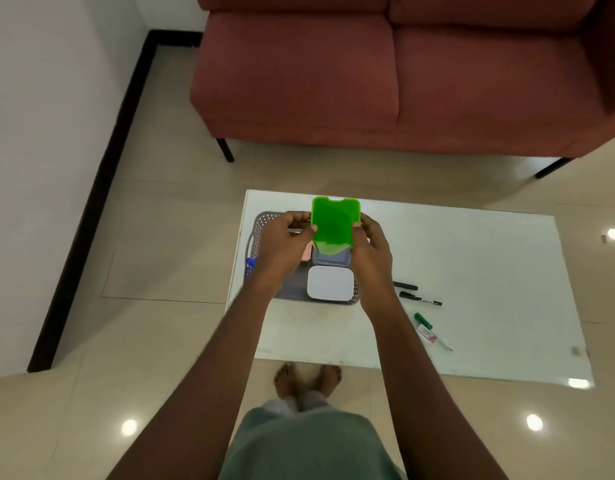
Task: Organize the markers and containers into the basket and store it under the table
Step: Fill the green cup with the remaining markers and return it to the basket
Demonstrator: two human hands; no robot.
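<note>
Both hands hold a green container (335, 220) tilted on edge above the grey basket (264, 218), which sits on the left part of the white table (489, 271). My left hand (285, 244) pinches its left edge and my right hand (371, 252) pinches its right edge. Inside the basket lie a white container (330, 283), a grey container (330, 260) partly under the green one, and a pink one (307, 251) mostly hidden. A blue marker (250, 265) shows at the basket's left side. Two black markers (415, 294), a green marker (423, 321) and a pink-labelled marker (434, 337) lie on the table right of the basket.
A red sofa (385, 74) stands beyond the table on black legs. Beige floor tiles surround the table, with a white wall and black skirting to the left. My bare feet (307, 379) stand at the table's near edge.
</note>
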